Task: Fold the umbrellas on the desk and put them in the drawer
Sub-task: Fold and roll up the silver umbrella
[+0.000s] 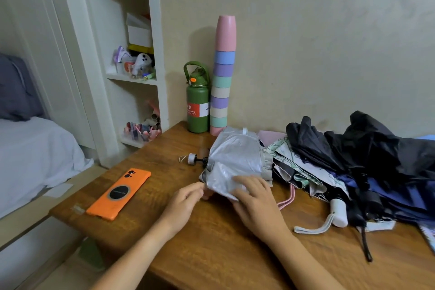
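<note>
Wooden desk (211,242) fills the lower frame against a cream wall. At center lies a silver umbrella (235,160); the left hand (186,202) pinches its near edge with curled fingers, and the right hand (256,202) presses flat on the fabric, fingers slightly spread. More umbrellas (364,167) pile at right; an orange phone (120,193) lies at left.

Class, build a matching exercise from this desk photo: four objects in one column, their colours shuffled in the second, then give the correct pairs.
Objects:
1. phone
2. water bottle
3. umbrella under both hands
4. top cup of the stack

Colours:
A. pink
B. silver
C. orange
D. green

Pairs: 1-C, 2-D, 3-B, 4-A
</note>
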